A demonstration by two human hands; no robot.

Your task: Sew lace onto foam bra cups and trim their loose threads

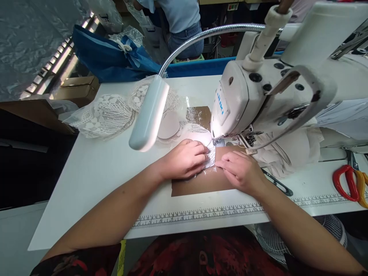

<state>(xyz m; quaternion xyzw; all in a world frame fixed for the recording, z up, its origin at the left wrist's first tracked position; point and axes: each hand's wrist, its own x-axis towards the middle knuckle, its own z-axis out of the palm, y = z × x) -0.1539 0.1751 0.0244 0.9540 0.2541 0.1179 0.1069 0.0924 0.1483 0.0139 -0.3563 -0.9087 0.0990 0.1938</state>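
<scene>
A white lace piece (211,155) lies beneath the needle end of a white sewing machine (234,96). My left hand (186,160) is on top of it, fingers curled and pressing the fabric down just left of the needle. With thumb and fingertips together, my right hand (243,170) pinches the lace at its near right edge. Under both hands a brown sheet (198,188) covers part of the table. My fingers partly hide the lace. A smooth pale round pad (168,125) sits beyond my left hand, beside more lace.
Lace cups (106,113) lie at the left. A lamp (149,115) on a bent metal neck overhangs the table. White fabric pieces (293,153), a dark thread snipper (277,183) and red-handled scissors (345,183) are at right. A printed ruler (207,216) follows the front edge. Another person (184,23) sits beyond.
</scene>
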